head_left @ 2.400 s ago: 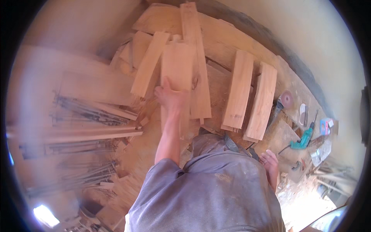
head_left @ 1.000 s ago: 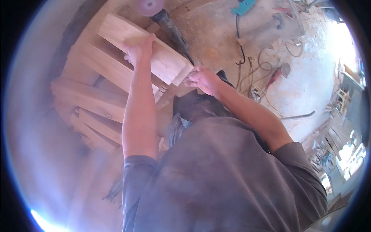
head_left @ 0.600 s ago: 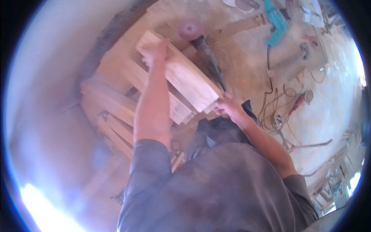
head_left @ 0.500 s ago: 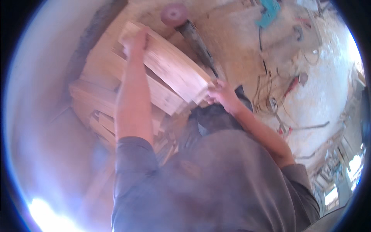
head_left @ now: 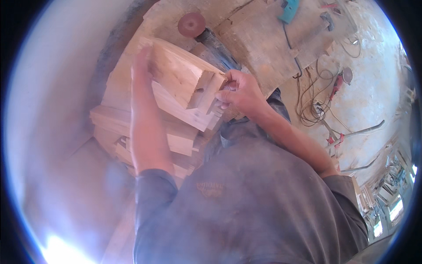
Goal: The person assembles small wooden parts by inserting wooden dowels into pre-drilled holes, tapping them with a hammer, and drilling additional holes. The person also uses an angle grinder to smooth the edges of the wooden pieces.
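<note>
A pale wooden board (head_left: 176, 72) with a notched near end lies across a stack of similar timber pieces (head_left: 184, 115) in front of me. At its far left end, my left hand (head_left: 144, 64) is closed round the edge, its fingers partly blurred. My right hand (head_left: 241, 91) pinches the board's near right corner between thumb and fingers. Just beyond the board lies an angle grinder (head_left: 217, 49) with a round reddish-brown sanding disc (head_left: 191, 25).
More boards (head_left: 116, 119) are piled to the left. A teal power tool (head_left: 289, 11) lies at the far right. Farther down that side are a red grinder (head_left: 337, 84), coiled cables (head_left: 314, 99) and a bent metal bar (head_left: 362, 130) on the dusty floor.
The board has tilted, so its notched end now faces me. My left hand has come slightly nearer, and my right hand has shifted left and up with its end.
</note>
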`<state>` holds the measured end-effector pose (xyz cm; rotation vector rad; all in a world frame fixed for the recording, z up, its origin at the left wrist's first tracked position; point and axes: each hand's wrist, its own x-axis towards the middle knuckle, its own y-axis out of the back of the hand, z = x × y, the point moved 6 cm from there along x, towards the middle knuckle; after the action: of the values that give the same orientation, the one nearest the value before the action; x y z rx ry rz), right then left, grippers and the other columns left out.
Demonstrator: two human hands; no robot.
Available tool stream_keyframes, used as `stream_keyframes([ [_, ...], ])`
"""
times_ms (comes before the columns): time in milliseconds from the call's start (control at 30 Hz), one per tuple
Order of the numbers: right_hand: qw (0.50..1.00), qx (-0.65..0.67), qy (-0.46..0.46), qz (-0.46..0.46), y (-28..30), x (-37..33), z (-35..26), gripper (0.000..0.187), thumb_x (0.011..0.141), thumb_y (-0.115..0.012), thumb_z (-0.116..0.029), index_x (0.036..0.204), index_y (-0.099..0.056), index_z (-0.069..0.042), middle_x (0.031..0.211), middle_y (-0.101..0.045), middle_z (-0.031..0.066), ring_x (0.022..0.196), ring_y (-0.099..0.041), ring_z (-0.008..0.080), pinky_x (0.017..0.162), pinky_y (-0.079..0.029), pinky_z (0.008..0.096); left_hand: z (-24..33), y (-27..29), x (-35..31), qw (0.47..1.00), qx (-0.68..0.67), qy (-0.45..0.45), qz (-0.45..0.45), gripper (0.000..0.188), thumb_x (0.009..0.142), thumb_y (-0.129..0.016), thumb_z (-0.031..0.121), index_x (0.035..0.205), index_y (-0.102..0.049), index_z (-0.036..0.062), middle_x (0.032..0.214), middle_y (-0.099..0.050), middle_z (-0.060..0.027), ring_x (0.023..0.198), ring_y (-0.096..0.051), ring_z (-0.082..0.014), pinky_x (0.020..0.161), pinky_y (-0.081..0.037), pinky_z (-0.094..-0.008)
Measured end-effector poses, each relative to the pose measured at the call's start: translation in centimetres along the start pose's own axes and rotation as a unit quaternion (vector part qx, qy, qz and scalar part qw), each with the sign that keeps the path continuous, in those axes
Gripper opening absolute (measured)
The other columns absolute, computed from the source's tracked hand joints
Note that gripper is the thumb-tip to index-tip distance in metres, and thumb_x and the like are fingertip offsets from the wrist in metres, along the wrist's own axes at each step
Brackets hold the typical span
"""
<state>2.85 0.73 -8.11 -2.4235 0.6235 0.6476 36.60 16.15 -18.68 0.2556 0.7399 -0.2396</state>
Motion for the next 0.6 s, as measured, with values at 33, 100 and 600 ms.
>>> stream_keyframes([
  [33, 1.0, -0.003, 0.006, 0.004, -0.4, -0.2, -0.6, 0.022, 0.09, -0.074, 0.0, 0.107, -0.062, 0.006, 0.097, -0.074, 0.0147, 0.083, -0.075, 0.018, 0.064, -0.058, 0.029, -0.6, 0.6, -1.0, 0.999, -0.034, 0.023, -0.016, 0.05, 0.097, -0.069, 0.03, 0.138, -0.061, 0.0015, 0.129, -0.066, -0.0161, 0.114, -0.066, -0.0296, 0.094, -0.056, -0.0438],
  [100, 0.999, -0.015, 0.021, 0.021, -0.8, -0.1, -1.5, 0.021, 0.09, -0.075, -0.001, 0.105, -0.062, 0.006, 0.096, -0.074, 0.015, 0.081, -0.075, 0.0178, 0.061, -0.057, 0.0284, -1.8, -2.1, -5.7, 0.989, -0.119, -0.007, -0.092, 0.05, 0.105, -0.055, 0.026, 0.147, -0.051, 0.0017, 0.135, -0.064, -0.0185, 0.121, -0.065, -0.033, 0.098, -0.055, -0.0477],
  [600, 0.998, 0.02, 0.052, -0.011, -5.9, 1.3, -4.9, 0.024, 0.091, -0.076, -0.003, 0.105, -0.061, 0.009, 0.091, -0.073, 0.0193, 0.074, -0.076, 0.0213, 0.054, -0.055, 0.0277, -1.2, -4.0, -14.1, 0.865, -0.41, -0.09, -0.276, 0.058, 0.104, -0.036, 0.037, 0.147, -0.049, 0.0001, 0.138, -0.062, -0.0199, 0.125, -0.061, -0.0394, 0.108, -0.048, -0.0544],
])
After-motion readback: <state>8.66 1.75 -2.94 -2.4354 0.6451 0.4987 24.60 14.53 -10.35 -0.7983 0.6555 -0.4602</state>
